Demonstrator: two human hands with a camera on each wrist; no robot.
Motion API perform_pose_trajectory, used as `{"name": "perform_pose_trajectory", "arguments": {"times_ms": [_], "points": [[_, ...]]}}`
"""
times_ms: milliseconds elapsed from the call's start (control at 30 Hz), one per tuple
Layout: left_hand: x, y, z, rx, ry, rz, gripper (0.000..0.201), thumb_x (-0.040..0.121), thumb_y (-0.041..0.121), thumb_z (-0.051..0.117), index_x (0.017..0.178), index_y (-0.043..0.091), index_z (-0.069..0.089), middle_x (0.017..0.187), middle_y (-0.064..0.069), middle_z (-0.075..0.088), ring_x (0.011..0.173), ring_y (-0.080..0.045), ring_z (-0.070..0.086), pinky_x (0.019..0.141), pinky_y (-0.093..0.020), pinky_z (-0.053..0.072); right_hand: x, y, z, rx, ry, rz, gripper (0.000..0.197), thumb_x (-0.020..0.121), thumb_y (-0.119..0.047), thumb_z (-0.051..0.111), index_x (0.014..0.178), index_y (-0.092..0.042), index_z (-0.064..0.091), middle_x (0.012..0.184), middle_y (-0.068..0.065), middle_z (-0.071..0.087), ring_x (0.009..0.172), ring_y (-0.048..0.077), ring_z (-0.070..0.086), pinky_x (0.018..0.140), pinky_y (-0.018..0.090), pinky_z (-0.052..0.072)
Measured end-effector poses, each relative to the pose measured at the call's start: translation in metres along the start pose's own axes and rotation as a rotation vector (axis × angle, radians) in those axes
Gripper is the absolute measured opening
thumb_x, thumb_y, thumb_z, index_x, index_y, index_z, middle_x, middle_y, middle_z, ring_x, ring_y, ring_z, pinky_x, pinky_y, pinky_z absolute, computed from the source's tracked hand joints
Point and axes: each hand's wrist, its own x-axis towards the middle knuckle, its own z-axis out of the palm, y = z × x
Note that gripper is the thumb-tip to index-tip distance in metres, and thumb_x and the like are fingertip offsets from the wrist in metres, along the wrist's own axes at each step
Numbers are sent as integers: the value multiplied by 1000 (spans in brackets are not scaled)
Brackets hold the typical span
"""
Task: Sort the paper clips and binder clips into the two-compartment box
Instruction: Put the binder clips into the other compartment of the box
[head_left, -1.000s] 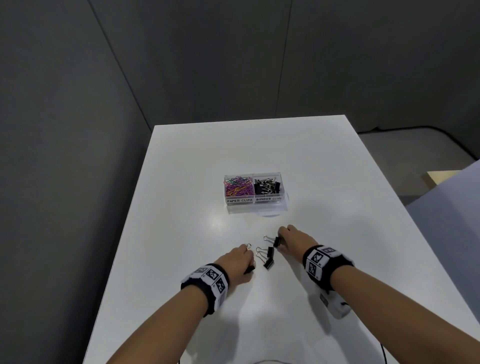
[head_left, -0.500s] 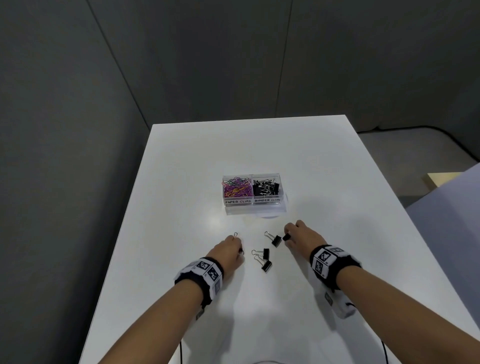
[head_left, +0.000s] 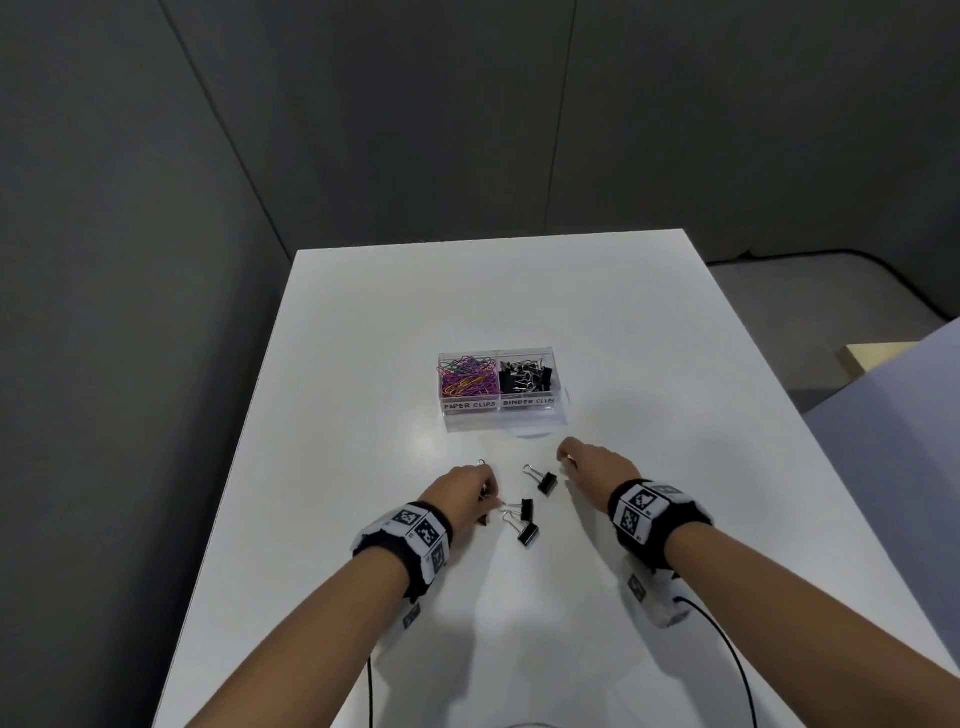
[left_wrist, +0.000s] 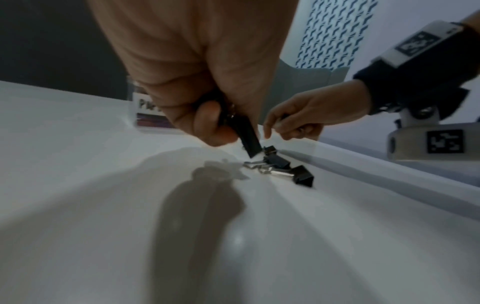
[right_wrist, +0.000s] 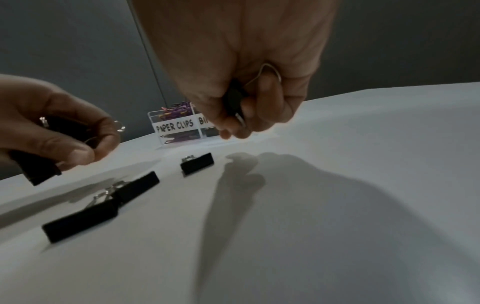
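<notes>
Three binder clips (head_left: 531, 509) lie (on the table (head_left: 363, 364)) before the box (head_left: 498, 413).

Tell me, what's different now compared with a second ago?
Both hands have moved apart and risen: the left hand drew left, gripping binder clips, and the right hand carried one binder clip toward the box. Three loose binder clips and the box stayed put.

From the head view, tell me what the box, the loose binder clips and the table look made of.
Box: clear, glossy plastic, probably acrylic; the contents show through its walls.
Loose binder clips: matte black bodies, likely painted metal, with shiny silver wire handles.
Table: smooth white surface with soft glare, perhaps laminate; the core cannot be told.
</notes>
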Motion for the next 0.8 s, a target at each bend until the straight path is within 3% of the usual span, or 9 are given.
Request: {"name": "perform_pose_trajectory", "arguments": {"times_ms": [167, 267, 400, 467, 567, 667, 733, 800], "points": [[8, 20, 11, 207, -123, 59, 44, 95, 23, 51, 137, 14, 40, 129, -14, 57, 117, -29, 55, 97, -36, 44, 4, -16, 8, -119, -43, 9, 40, 91, -44, 49, 113, -11, 48, 112, 9, 61, 96, 26, 59, 72, 30, 38], [10, 25, 15, 269, -143, 47, 42, 95, 21, 50, 136, 15, 39, 127, -15, 56, 115, -31, 55, 94, -37, 44, 2, -17, 13, -135, -70, 25, 39, 88, -39, 53, 114, -10, 46, 113, 10, 60, 102, 28, 59, 74, 31, 39], [10, 25, 17, 239, -156, -6, 39, 93, 23, 54, 128, 11, 42, 123, -16, 58, 110, -32, 57, 89, -36, 45, -4, -10, 11, -99, -76, 32, 20, 87, -27, 51, 94, -14, 37, 98, 10, 55, 81, 24, 50, 69, 30, 37], [11, 25, 16, 198, -158, -32, 40, 90, 22, 58, 125, 9, 44, 124, -15, 58, 111, -32, 57, 89, -36, 46, -8, -4, 11, -89, -91, -1, 16, 89, -21, 49, 90, -14, 34, 95, 11, 54, 79, 23, 45, 65, 30, 35], [12, 24, 15, 168, -148, -40, 40, 88, 24, 61, 121, 9, 45, 123, -13, 58, 111, -31, 57, 90, -36, 46, -17, 2, 14, -11, -110, -48, 14, 91, -19, 46, 90, -12, 34, 76, 3, 45, 76, 23, 45, 53, 28, 29], [10, 24, 14, 174, -141, -39, 40, 88, 29, 61, 119, 8, 45, 120, -13, 60, 109, -31, 58, 89, -36, 46, -29, 0, 14, 56, -97, -99, 19, 95, -24, 42, 111, -13, 41, 81, 10, 54, 76, 26, 52, 63, 29, 36], [8, 23, 14, 161, -133, -47, 38, 89, 29, 59, 118, 8, 45, 113, -14, 63, 102, -31, 61, 87, -37, 47, -37, -5, 14, 32, -90, -152, 34, 98, -27, 36, 132, -22, 39, 99, 16, 62, 89, 30, 59, 71, 30, 39], [6, 21, 15, 131, -131, -65, 35, 91, 27, 57, 117, 7, 45, 104, -14, 65, 89, -28, 62, 84, -37, 49, -44, -11, 15, -2, -86, -188, 39, 99, -27, 33, 138, -27, 37, 117, 13, 61, 104, 30, 59, 80, 34, 42]]}}
